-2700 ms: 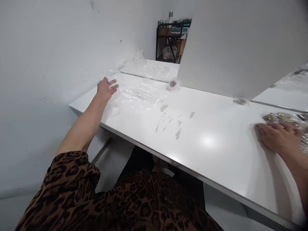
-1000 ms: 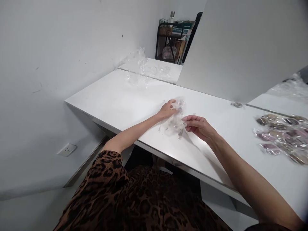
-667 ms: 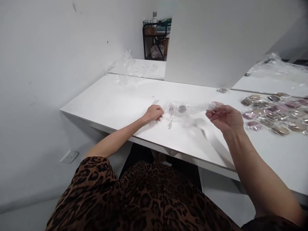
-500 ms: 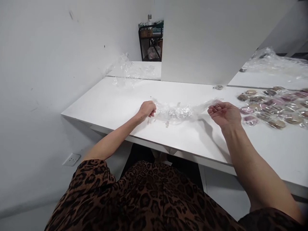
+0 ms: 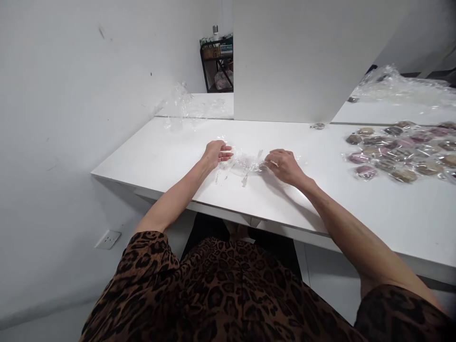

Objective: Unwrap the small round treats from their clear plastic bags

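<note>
A crumpled sheet of clear plastic wrap (image 5: 245, 161) lies on the white table (image 5: 171, 152), with a small dark item faintly showing through it. My left hand (image 5: 216, 153) rests on the wrap's left end, fingers partly curled. My right hand (image 5: 283, 166) presses on its right end, fingers bent over the film. Both hands sit close together near the table's middle.
Several wrapped round items (image 5: 395, 152) lie in a cluster at the right. Loose clear film (image 5: 185, 102) is piled at the far left by the wall. A white divider panel (image 5: 295, 61) stands behind, with a small wrapped piece (image 5: 318, 126) at its foot. A dark shelf rack (image 5: 217, 61) stands beyond.
My right hand, which held the film stretched out to the right, has come in leftward and down onto the table. The wrap is now bunched between both hands. My left hand stayed put.
</note>
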`<control>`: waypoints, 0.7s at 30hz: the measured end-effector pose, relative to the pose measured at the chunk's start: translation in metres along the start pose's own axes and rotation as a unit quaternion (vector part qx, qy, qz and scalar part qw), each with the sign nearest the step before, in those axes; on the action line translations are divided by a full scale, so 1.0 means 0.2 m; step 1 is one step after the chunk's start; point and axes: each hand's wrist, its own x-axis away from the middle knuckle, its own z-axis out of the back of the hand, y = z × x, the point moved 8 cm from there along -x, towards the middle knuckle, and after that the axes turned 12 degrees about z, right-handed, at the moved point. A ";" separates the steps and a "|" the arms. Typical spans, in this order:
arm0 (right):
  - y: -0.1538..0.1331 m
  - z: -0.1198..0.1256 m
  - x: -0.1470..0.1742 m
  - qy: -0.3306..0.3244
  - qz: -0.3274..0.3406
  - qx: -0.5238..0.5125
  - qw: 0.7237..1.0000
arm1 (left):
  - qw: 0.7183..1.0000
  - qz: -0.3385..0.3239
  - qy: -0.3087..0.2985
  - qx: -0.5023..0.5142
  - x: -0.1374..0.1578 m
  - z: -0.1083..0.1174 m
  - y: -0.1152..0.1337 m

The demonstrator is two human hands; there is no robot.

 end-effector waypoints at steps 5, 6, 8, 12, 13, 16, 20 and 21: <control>0.08 0.06 -0.03 0.054 -0.056 -0.118 0.990 | 0.930 -0.245 0.169 -0.214 0.18 0.04 0.18; 0.07 0.08 -0.04 0.062 -0.042 -0.122 0.990 | 0.899 -0.299 0.148 -0.283 0.22 -0.03 0.21; 0.04 0.13 -0.08 0.073 -0.008 -0.114 0.991 | 0.838 -0.352 0.067 -0.411 0.26 -0.21 0.23; 0.02 0.22 -0.15 0.114 -0.005 -0.039 0.993 | 0.761 -0.322 -0.037 -0.562 0.19 -0.46 0.18; 0.01 0.25 -0.15 0.139 -0.017 -0.006 0.990 | 0.763 -0.299 -0.039 -0.572 0.15 -0.48 0.17; -0.06 0.32 -0.06 0.215 -0.051 0.074 0.972 | 0.820 -0.240 -0.015 -0.520 0.04 -0.44 0.17; -0.17 0.24 0.08 0.229 -0.068 -0.009 0.971 | 0.928 -0.135 0.032 -0.345 -0.06 -0.24 0.11; -0.18 0.18 0.09 0.216 -0.081 -0.065 0.971 | 0.950 -0.100 0.028 -0.295 -0.07 -0.20 0.07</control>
